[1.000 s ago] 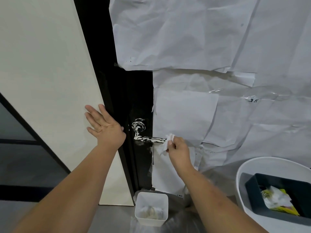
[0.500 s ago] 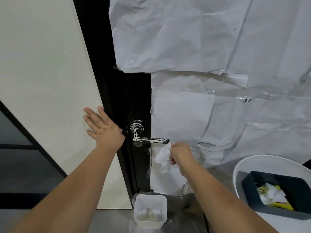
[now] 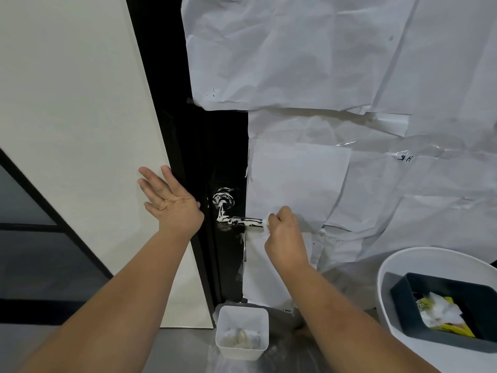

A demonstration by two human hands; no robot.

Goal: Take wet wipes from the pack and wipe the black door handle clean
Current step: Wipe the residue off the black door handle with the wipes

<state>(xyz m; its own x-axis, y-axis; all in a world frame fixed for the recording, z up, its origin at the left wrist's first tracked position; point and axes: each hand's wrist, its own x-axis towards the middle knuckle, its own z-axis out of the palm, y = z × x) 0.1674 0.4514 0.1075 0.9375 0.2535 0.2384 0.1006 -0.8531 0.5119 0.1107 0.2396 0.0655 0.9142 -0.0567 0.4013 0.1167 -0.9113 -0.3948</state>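
A black door handle (image 3: 233, 219) smeared with white streaks sticks out of the black door (image 3: 217, 157). My right hand (image 3: 284, 232) is closed around a white wet wipe (image 3: 266, 224) and presses it against the free end of the lever. My left hand (image 3: 169, 201) lies flat and open on the cream wall panel and the door's edge, left of the handle. The yellow pack of wet wipes (image 3: 441, 313) lies in a dark tray at the lower right, with a white wipe sticking out.
Crumpled white paper (image 3: 322, 76) taped up covers the door right of the handle. A small white bin (image 3: 242, 316) with used wipes stands on the floor below the handle. The dark tray (image 3: 403, 297) sits on a round white stool (image 3: 387, 267).
My right hand dropped below the lever with the wipe hanging loose, then came back up and now presses the wipe on the lever's end. My left hand has stayed put.
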